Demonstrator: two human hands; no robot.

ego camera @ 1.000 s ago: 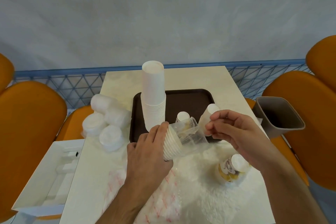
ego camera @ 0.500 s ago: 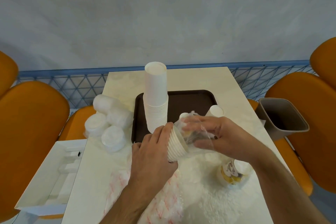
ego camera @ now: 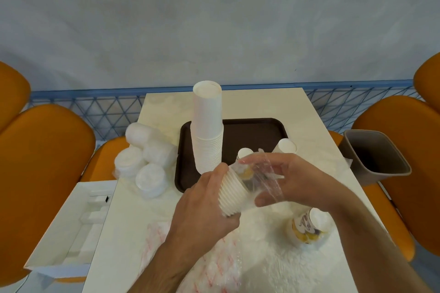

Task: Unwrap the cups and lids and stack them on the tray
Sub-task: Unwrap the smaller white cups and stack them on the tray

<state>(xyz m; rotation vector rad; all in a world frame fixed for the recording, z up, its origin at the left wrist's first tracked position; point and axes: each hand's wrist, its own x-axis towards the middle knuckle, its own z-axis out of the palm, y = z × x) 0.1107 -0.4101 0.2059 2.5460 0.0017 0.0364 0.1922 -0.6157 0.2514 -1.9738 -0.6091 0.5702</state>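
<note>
Just above the near edge of the brown tray (ego camera: 257,126), a short stack of ribbed white cups (ego camera: 232,194) lies tilted on its side in the left hand (ego camera: 202,207), whose fingers and thumb curl round the rim end while the bottoms point away toward the right. Clear plastic wrap (ego camera: 262,178) covers that far end, and the right hand (ego camera: 292,181) closes on it, fingers curved over the top and thumb beneath, pinching the film (something yellow shows through it, too blurred to identify). On the tray stand a tall upside-down stack of white cups (ego camera: 207,126) at its left side and a small printed cup (ego camera: 245,153) behind the hands; another white cup (ego camera: 287,145) stands at the tray's right edge. Wrapped bundles of white lids (ego camera: 145,159) lie on the table (ego camera: 262,100) left of the tray. Crumpled plastic (ego camera: 250,257) spreads over the near tabletop, with a printed cup stack (ego camera: 309,228) lying on it to the right. A grey bin (ego camera: 373,157) stands beside the table's right edge, and a white box (ego camera: 71,223) sits at the left.
</note>
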